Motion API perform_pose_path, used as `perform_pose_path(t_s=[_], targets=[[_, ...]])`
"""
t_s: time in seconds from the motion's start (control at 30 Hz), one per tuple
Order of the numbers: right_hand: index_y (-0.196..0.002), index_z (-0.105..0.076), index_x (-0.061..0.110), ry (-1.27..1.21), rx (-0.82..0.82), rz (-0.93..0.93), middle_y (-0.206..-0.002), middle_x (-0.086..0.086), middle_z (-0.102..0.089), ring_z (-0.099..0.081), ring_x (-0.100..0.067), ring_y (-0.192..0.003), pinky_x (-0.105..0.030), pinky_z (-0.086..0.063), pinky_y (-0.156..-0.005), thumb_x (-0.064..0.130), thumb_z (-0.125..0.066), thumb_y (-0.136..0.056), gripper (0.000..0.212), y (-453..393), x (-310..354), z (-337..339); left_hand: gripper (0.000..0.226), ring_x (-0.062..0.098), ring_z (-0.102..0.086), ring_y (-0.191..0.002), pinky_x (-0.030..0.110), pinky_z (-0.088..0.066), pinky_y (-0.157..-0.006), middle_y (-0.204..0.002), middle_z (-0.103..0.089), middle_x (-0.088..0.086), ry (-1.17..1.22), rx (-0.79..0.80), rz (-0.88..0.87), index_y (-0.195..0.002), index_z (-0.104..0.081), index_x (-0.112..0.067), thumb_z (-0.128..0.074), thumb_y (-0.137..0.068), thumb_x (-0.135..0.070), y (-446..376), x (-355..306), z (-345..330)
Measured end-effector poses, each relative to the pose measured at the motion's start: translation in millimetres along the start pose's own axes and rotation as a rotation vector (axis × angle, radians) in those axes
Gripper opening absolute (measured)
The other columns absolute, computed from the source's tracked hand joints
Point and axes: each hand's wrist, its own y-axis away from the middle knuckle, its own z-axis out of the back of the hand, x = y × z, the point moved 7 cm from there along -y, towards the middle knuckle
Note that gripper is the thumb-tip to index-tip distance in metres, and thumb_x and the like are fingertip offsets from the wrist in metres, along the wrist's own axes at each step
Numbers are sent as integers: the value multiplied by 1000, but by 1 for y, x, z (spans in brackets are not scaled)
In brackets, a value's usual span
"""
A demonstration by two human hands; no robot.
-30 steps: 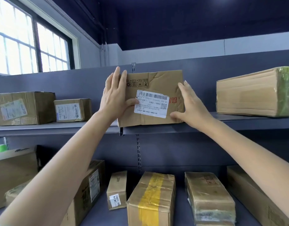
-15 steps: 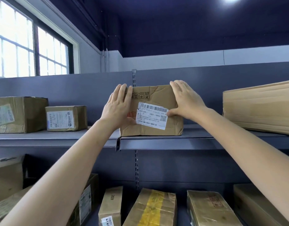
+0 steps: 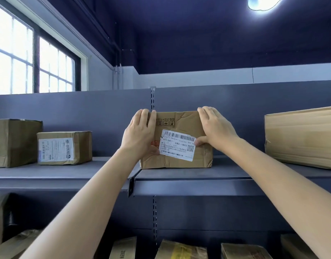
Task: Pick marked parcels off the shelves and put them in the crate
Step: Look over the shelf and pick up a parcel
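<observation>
A creased brown cardboard parcel (image 3: pixel 181 126) with a white barcode label stands upright on the upper grey shelf (image 3: pixel 226 172), near its left end. My left hand (image 3: pixel 140 135) grips the parcel's left side, fingers curled over the top edge and thumb on the front. My right hand (image 3: pixel 215 128) holds the top right corner, thumb pressed on the label. The parcel's bottom edge rests on the shelf. No crate is in view.
Two labelled boxes (image 3: pixel 64 147) (image 3: pixel 13 143) sit on the shelf to the left. A large box (image 3: pixel 302 135) lies at the right. Several parcels (image 3: pixel 181 249) lie on the lower shelf. A window is at the upper left.
Both hands have slid up from the parcel's front face to hook its top edge. The parcel has settled flat on the shelf. My view has tilted upward.
</observation>
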Motion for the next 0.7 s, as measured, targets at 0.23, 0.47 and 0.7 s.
perform_pose_path(t_s=[0.23,0.47,0.7], targets=[[-145,-11,4,-25,14,-39,-148,-11,-22,-14,-25,-141,-31,-16,-114,42,-75,-68,107,-16,-3,-23,123,28,-14,-137,31,-21,-113,-147,-16,12,-19,12,6,-145,1,0,-70,-66,-60,-15,0,-20],[-146,-5,4,-12,28,-69,-152,-12,-15,-7,-27,-143,-32,-10,-116,41,-73,-71,108,-27,-6,-41,114,28,-10,-139,32,-19,-114,-149,-12,12,3,-8,22,-145,2,-1,-69,-73,-53,-25,-1,-42],[-146,-5,4,-1,48,-89,-153,-12,-14,-6,-28,-144,-33,-11,-116,42,-73,-71,108,-31,-7,-47,114,30,-5,-141,34,-15,-115,-150,-9,13,64,0,23,-145,2,-2,-71,-72,-51,-29,-1,-52]])
